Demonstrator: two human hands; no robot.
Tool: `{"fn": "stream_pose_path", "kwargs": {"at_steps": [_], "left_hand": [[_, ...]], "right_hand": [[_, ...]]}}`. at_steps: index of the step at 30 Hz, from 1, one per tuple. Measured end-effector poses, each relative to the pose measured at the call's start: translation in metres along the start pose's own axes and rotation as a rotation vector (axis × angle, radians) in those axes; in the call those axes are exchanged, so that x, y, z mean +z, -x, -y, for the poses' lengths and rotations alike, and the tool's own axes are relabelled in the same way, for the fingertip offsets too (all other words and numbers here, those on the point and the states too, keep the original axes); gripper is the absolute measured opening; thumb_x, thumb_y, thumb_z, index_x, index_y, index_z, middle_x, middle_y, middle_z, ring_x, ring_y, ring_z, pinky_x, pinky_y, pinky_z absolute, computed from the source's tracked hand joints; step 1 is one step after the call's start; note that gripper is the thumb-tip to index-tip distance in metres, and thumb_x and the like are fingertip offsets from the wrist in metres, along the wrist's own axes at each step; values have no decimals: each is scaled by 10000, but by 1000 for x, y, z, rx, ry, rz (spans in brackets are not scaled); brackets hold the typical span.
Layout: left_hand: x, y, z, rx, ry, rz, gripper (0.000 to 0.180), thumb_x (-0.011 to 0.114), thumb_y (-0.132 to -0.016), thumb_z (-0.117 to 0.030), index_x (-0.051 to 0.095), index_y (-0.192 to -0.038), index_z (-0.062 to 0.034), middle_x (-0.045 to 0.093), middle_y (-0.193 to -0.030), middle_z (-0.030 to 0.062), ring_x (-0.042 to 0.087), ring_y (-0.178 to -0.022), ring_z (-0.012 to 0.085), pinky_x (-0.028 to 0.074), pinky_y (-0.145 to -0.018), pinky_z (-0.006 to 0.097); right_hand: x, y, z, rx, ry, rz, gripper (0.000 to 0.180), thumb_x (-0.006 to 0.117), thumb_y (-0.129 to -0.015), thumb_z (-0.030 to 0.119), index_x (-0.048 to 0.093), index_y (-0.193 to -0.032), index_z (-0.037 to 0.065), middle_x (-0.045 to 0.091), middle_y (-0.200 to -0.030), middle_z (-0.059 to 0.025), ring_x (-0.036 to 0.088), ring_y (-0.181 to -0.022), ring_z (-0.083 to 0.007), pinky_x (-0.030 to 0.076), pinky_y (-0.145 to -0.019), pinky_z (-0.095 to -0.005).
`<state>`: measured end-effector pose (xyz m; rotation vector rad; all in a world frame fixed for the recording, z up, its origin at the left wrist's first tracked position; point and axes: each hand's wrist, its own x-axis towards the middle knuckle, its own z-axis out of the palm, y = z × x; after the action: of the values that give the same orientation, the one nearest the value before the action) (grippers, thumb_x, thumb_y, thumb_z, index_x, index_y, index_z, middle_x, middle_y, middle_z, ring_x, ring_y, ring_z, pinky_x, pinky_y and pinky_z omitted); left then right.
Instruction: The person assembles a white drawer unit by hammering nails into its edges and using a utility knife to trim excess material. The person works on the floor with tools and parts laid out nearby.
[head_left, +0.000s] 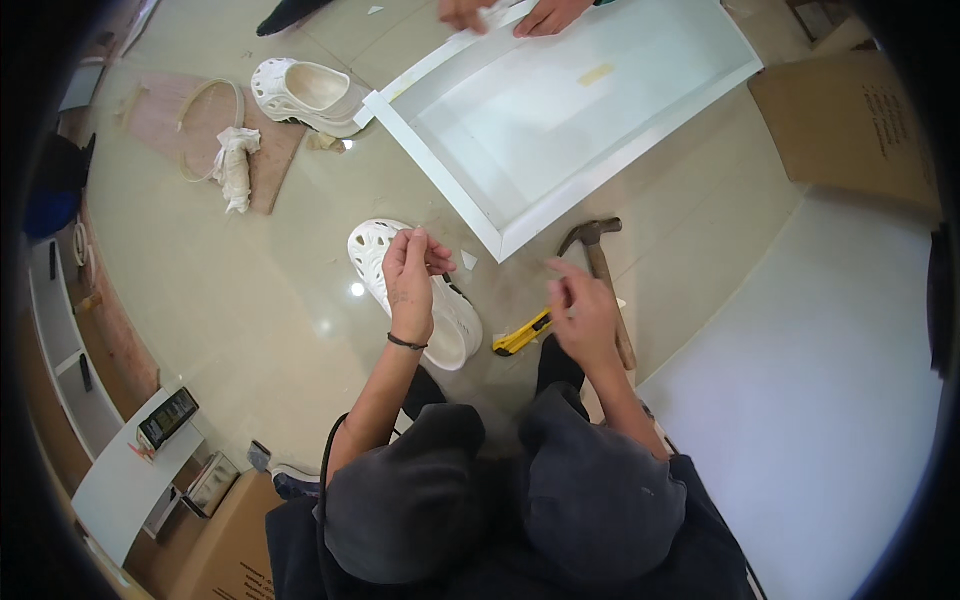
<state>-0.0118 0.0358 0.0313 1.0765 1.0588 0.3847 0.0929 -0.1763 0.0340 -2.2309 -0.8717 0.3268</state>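
My left hand hovers over a white clog on the floor. Its thumb and forefinger come together in a pinch; anything between them is too small to make out. My right hand is raised between a yellow utility knife and a claw hammer, its forefinger stretched out and no object visible in it. Beyond my hands lies a shallow white frame-edged panel, its near corner pointing toward me. At its far edge another person's hands work with a white crumpled piece.
A second white clog rests left of the panel, beside a pinkish board with a coil of strip and a wrapped white bundle. Cardboard boxes stand right; a white sheet lies below them.
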Motion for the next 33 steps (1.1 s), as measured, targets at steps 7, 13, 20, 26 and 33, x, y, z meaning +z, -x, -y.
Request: {"fn": "stream_pose_path", "kwargs": {"at_steps": [7, 13, 20, 26, 33], "left_hand": [[-14, 33, -9, 13, -25, 46, 117, 477, -1010, -150, 543, -992, -56, 642, -874, 54, 612, -707, 114, 462, -675, 249], [-15, 36, 1, 57, 30, 91, 120, 507, -1011, -142, 544, -973, -34, 626, -841, 51, 564, -694, 107, 467, -657, 252], [-11, 34, -6, 84, 14, 197, 147, 504, -1025, -169, 544, -984, -34, 631, -846, 57, 593, -675, 117, 489, -643, 247], [-8, 35, -1, 115, 21, 231, 143, 506, -1026, -156, 546, -984, -25, 623, -841, 55, 592, -694, 115, 501, -643, 257], [-10, 40, -4, 118, 0, 193, 139, 504, -1021, -159, 542, -977, -33, 616, -841, 37, 583, -696, 103, 460, -651, 240]], "right_hand": [[13, -9, 43, -163, 250, 219, 537, 608, -901, 183, 508, -1427, 136, 601, -576, -95, 594, -482, -307, 490, -489, -421], [13, -9, 51, -148, 335, 208, 631, 596, -912, 215, 395, -1499, 99, 602, -577, -115, 606, -497, -331, 497, -498, -452], [22, -16, 46, -146, 338, 185, 693, 601, -919, 292, 330, -1533, 122, 613, -567, -147, 595, -461, -362, 486, -472, -482], [20, -14, 48, -137, 329, 164, 690, 598, -921, 291, 325, -1538, 144, 626, -584, -145, 607, -478, -368, 498, -484, -488], [23, 6, 43, -160, 352, 185, 602, 602, -921, 275, 422, -1480, 144, 640, -631, -128, 622, -501, -339, 518, -494, -456]]}}
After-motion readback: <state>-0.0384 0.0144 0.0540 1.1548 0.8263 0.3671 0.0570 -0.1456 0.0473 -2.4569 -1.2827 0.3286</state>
